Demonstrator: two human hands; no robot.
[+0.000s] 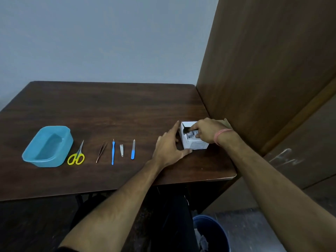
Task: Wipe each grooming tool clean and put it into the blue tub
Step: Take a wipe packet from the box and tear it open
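An empty blue tub (31, 151) stands at the table's left. To its right lie yellow-handled scissors (77, 155), tweezers (101, 151), a blue-handled cuticle tool (113, 151), a small nail clipper (121, 150) and a blue-handled nail file (133, 150). At the right sits a small white box (195, 144) of wipe packets. My left hand (168, 148) holds the box's left side, thumb along its front. My right hand (207, 130) reaches into the open top, fingertips pinching a packet inside.
The dark wooden table (109, 110) ends close below the box at the front right edge. A brown wooden panel (263, 70) rises directly right of the box. A blue bin (212, 233) with crumpled paper stands on the floor below.
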